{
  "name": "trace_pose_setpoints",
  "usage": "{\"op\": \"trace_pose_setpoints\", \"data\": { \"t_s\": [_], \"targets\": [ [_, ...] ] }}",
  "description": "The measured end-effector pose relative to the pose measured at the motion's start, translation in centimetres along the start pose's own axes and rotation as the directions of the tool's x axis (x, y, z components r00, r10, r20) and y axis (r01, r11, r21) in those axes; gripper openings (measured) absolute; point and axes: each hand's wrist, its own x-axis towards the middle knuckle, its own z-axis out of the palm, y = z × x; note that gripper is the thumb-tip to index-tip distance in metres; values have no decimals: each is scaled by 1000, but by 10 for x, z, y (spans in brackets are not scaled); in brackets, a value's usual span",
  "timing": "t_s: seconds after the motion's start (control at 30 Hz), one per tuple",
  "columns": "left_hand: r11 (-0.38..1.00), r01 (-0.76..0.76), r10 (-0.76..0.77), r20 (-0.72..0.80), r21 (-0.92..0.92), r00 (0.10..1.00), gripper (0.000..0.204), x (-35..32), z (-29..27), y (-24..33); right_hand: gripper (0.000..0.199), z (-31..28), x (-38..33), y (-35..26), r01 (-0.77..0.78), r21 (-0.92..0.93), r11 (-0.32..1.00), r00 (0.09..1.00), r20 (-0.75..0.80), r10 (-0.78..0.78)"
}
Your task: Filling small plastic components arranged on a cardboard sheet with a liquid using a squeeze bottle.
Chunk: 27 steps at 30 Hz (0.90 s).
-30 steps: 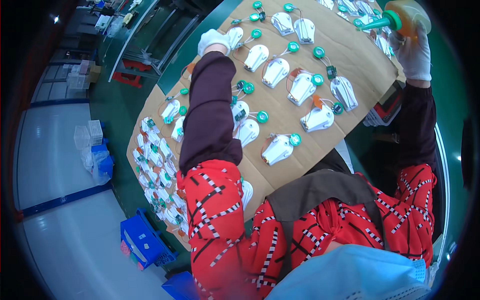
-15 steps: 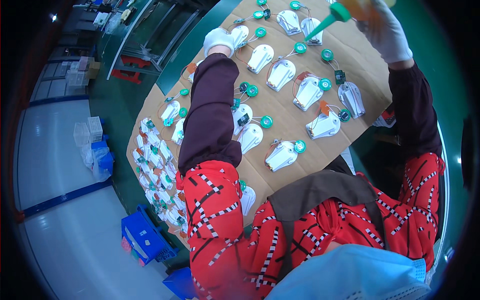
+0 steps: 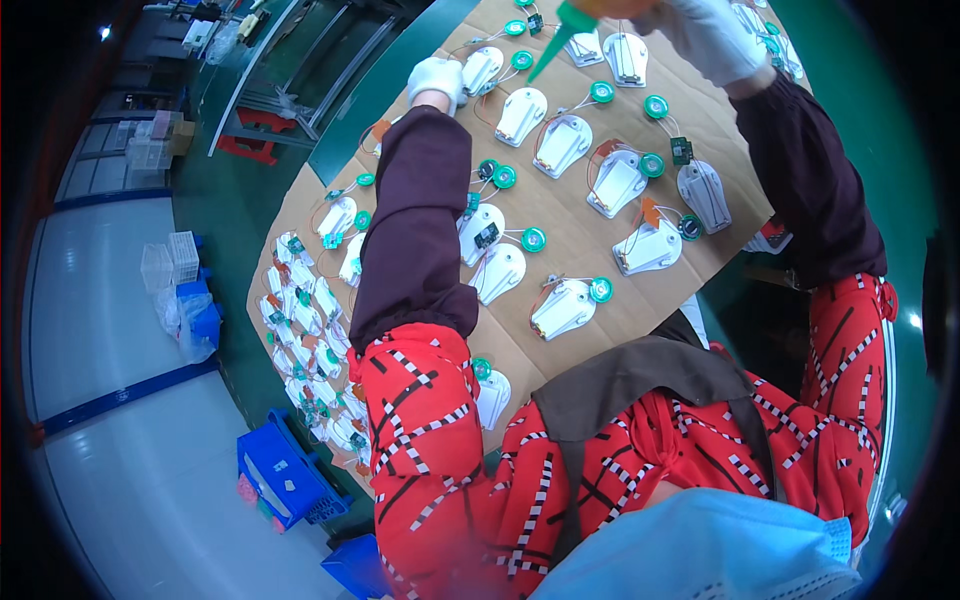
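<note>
Cardboard sheet (image 3: 590, 245) on the green bench carried rows of white shells. Right hand (image 3: 705, 35), gloved, was clamped round a green-nozzled dispenser (image 3: 556, 38) at the far edge, nozzle slanting down-left toward a shell (image 3: 521, 115) just below its tip. Left hand (image 3: 437, 78) rested fingers curled beside that shell (image 3: 481, 70), nearer it; grip unclear.

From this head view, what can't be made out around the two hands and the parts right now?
- Right hand: its upper part is cut off by the top edge, so its grip on the green nozzle is unclear.
- Nozzle tip: too small to tell whether it touches a white shell.
- Left hand: gloved fingers curl over the cardboard; what is under them is hidden.
- Parts under the left sleeve: covered.
</note>
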Motion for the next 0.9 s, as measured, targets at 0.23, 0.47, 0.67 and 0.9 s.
{"op": "trace_pose_setpoints", "data": {
  "t_s": [0.23,0.47,0.67,0.9],
  "targets": [
    [744,187,-29,248,-642,968,17,-36,-34,6,39,32,45,49,101,-252,962,985,162,-61],
    [689,156,-4,211,-708,978,13,-39,-33,-1,56,56,69,90,207,-99,973,955,237,-179],
    [654,135,28,202,-744,979,11,-46,-36,-11,59,70,66,89,198,-243,950,951,281,-126],
    [648,123,45,199,-752,979,12,-32,-30,-26,57,79,73,109,246,-392,887,955,255,-153]
  ]
}}
